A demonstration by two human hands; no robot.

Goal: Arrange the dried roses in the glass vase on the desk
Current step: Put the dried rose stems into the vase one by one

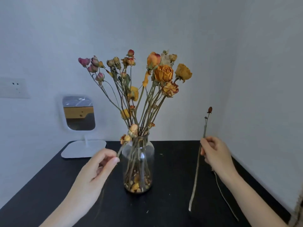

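A clear glass vase (138, 164) stands in the middle of the black desk (164, 202), filled with several dried roses (164, 72) in orange, yellow and pink. Loose petals lie in its bottom. My left hand (96, 169) pinches the short stem of a small dried rose (125, 138) just left of the vase's neck. To the right of the vase, my right hand (214, 153) grips a long thin stem (196, 174) held upright, with a tiny red bud (210, 109) at its top and its lower end near the desk.
A white-framed mirror (78, 113) on a flat white base (83, 149) stands at the desk's back left corner. A wall socket (14, 87) is on the left wall. Another thin stem (226, 199) lies on the desk under my right forearm. Small crumbs dot the desk.
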